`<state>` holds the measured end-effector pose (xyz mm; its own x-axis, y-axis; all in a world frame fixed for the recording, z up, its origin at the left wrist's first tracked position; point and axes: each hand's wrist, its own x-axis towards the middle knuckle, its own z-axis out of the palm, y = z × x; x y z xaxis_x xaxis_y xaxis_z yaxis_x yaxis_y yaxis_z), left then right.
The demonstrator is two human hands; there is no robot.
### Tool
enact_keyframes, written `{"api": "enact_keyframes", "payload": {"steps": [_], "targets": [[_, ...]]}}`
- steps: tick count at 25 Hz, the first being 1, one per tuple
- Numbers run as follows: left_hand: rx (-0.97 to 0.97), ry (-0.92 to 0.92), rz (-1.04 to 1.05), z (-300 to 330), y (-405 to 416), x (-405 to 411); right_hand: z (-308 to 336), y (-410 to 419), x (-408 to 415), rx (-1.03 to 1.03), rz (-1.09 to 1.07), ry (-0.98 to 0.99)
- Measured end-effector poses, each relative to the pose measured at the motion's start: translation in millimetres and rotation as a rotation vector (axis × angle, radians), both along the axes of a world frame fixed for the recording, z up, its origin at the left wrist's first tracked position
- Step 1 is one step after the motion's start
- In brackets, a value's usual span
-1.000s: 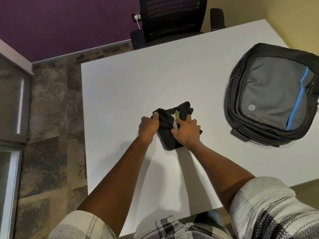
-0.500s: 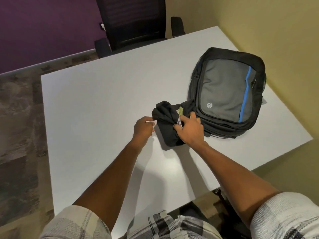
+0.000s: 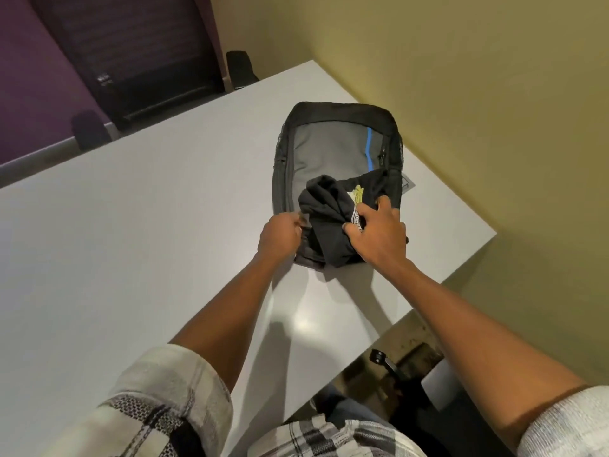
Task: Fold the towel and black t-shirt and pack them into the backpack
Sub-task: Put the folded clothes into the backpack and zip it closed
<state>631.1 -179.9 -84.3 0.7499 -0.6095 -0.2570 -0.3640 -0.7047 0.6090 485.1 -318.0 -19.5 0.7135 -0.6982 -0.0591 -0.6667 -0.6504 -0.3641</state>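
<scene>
A grey and black backpack [image 3: 329, 146] with a blue stripe lies flat on the white table [image 3: 131, 242], near its right edge. The bundled black t-shirt [image 3: 326, 222], with a yellow and white print, sits on the backpack's near end. My right hand [image 3: 379, 235] grips the t-shirt from the right. My left hand [image 3: 280, 237] has its fingers curled at the backpack's near left edge, beside the t-shirt; what they pinch is hidden. No towel is in view.
A black office chair [image 3: 138, 61] stands at the table's far side against a purple wall. A yellow wall runs close along the table's right edge. Another chair's base [image 3: 392, 367] shows below the near right corner.
My right hand has carried the t-shirt to the right, from the table beside the backpack onto its near end. My left hand followed to the backpack's edge. The view swung right.
</scene>
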Motion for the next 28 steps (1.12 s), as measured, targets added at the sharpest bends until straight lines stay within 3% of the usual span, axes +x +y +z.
{"api": "enact_keyframes", "payload": {"steps": [4, 9, 16, 20, 28], "targets": [[0.191, -0.203, -0.311, -11.5, -38.9, -5.0, -1.6, -34.3, -31.2, -0.017, -0.08, 0.009], [0.256, -0.393, -0.561, -17.0, -64.6, -14.9, -9.5, -50.8, -57.2, 0.0, -0.121, 0.032], [0.25, -0.227, -0.483, -14.0, -83.3, -23.0, -17.2, -54.2, -82.9, 0.003, -0.134, 0.048], [0.141, -0.128, -0.39, 3.1, -96.4, -10.4, -21.9, -48.9, -93.7, -0.021, -0.135, 0.027], [-0.116, -0.23, -0.13, 65.0, -127.1, 13.8, -21.0, -33.9, -96.6, -0.156, -0.093, -0.153]]}}
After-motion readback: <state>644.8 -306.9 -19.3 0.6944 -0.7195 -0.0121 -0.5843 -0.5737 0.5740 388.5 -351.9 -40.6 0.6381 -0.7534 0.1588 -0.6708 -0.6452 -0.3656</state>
